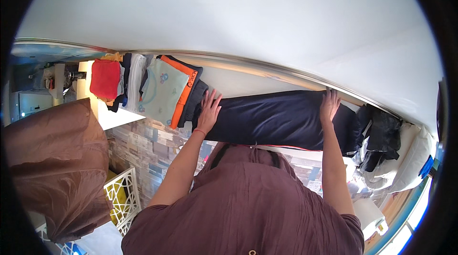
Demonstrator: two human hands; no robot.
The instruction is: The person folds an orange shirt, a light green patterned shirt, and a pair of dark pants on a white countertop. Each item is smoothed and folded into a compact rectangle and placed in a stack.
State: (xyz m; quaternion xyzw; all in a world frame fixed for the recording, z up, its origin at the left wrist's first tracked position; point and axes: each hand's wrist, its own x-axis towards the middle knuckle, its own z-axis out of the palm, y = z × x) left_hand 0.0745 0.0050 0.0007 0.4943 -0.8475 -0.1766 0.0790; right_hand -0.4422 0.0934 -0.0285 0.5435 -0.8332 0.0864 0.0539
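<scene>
A long dark navy garment, folded lengthwise and looking like trousers, lies flat in front of me with a thin red edge on its near side. My left hand rests on its left end, fingers spread. Near its right part, my right hand lies flat with fingers stretched toward the far edge. Neither hand grips the cloth. Just left of my left hand is a stack of folded clothes, with a light green printed shirt on top, an orange piece and dark grey cloth beside it.
Further left sits a folded red garment. Black clothing and a white pillow lie at the right end. A white wall rises behind. Brown cloth hangs at left, near a white lattice basket.
</scene>
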